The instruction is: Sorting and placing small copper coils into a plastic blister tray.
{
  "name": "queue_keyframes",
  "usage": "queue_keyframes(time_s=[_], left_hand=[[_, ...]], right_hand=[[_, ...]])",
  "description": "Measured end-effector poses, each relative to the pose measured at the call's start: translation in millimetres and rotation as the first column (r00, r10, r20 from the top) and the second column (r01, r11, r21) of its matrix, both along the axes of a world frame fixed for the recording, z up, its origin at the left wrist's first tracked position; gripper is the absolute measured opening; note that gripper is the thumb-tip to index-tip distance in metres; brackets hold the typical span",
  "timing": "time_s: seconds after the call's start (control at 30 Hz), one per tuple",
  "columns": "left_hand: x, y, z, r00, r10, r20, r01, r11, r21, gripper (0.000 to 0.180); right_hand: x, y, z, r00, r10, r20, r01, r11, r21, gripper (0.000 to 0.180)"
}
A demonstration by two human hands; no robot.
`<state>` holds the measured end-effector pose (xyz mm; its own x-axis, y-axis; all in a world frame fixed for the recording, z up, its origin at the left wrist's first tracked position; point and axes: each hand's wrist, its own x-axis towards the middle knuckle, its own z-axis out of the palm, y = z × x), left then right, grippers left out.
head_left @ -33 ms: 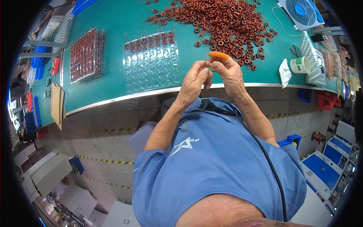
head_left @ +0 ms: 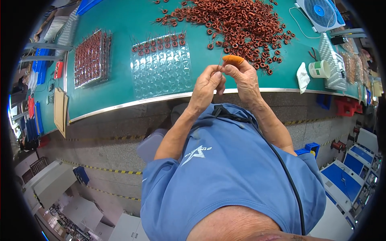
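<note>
My left hand [head_left: 205,89] is closed in a pinch in front of my body, just over the table's near edge. Thin copper-coloured wire leads stand up from its fingertips, and the small ring coil they belong to is mostly hidden by the fingers. Close against it, my right hand [head_left: 246,82] pinches toward the same wires with thumb and bent forefinger. An orange finger cot [head_left: 233,59] covers that forefinger. To the left lies a clear plastic blister tray [head_left: 161,76], its far rows filled with red-brown ring coils [head_left: 161,47] and its nearer pockets bare.
A large heap of ring coils [head_left: 241,28] spreads beyond my hands on the green table [head_left: 116,60]. Stacked filled trays [head_left: 92,58] stand at left. A white tub [head_left: 319,69], a white cloth [head_left: 302,78] and a blue-and-white fan [head_left: 319,12] are at right.
My right thumb and orange-capped forefinger have shifted very slightly at the fingertips. Everything else stays in place.
</note>
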<state>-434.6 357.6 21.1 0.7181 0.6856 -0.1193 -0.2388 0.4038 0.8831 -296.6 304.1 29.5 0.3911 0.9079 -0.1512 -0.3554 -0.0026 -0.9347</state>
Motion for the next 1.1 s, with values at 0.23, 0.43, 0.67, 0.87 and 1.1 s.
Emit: queue_keyframes(time_s=[0.23, 0.43, 0.67, 0.87, 1.1], left_hand=[[-5, 3, -17, 0.995, 0.083, 0.057, -0.073, 0.984, -0.162, 0.027], [-23, 15, -32, 0.993, 0.110, 0.045, -0.099, 0.976, -0.195, 0.027], [-50, 26, -44, 0.986, 0.132, -0.107, -0.135, 0.991, -0.023, 0.022], [-102, 48, -69, 0.942, 0.293, -0.167, -0.301, 0.953, -0.027, 0.037], [-175, 47, -94, 0.830, 0.390, -0.399, -0.440, 0.897, -0.037, 0.031]], right_hand=[[-11, 10, -11, 0.984, -0.076, 0.164, 0.083, 0.996, -0.035, 0.031], [-5, 21, -9, 0.972, -0.049, 0.231, 0.078, 0.990, -0.114, 0.042], [-46, 50, -14, 0.749, 0.186, 0.636, -0.112, 0.982, -0.155, 0.022], [-81, 116, -22, 0.656, 0.331, 0.678, -0.250, 0.943, -0.219, 0.016], [-135, 263, -91, 0.584, 0.225, 0.780, -0.316, 0.948, -0.037, 0.014]])
